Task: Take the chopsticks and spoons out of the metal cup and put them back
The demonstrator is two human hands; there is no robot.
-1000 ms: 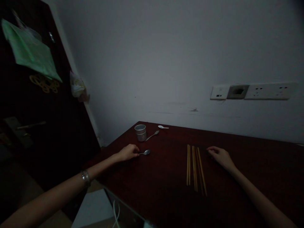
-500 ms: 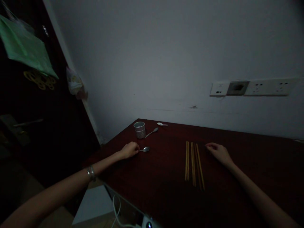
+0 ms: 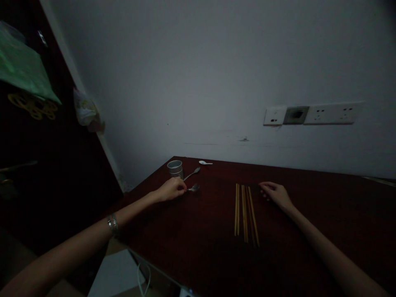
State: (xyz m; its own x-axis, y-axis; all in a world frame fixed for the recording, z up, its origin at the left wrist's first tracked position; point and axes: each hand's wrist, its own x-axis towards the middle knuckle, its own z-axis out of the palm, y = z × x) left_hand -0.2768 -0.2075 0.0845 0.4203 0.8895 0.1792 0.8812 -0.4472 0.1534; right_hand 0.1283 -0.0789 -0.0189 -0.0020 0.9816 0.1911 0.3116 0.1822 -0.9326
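Observation:
My left hand (image 3: 171, 188) is closed on the handle of a metal spoon (image 3: 194, 188), whose bowl points right, just above or on the table; which of the two I cannot tell. Behind that hand stands a metal cup (image 3: 175, 168), its lower part partly covered by my knuckles. A second metal spoon (image 3: 192, 173) lies beside the cup, with a white spoon (image 3: 204, 163) farther back. My right hand (image 3: 276, 196) is by the table, thumb and forefinger together, with nothing visible in them. To its left, several chopsticks (image 3: 244, 212) lie side by side.
The dark red table (image 3: 210, 231) meets a grey wall (image 3: 198, 82) with sockets (image 3: 329, 114) at the right. A door (image 3: 62, 165) with hanging bags is on the left. Below the table's front edge are a white box (image 3: 117, 272) and a cable (image 3: 145, 280).
My left hand has moved right and slightly away from me with the spoon, now overlapping the cup in view. My right hand stays beside the chopsticks. The whole view has shifted somewhat.

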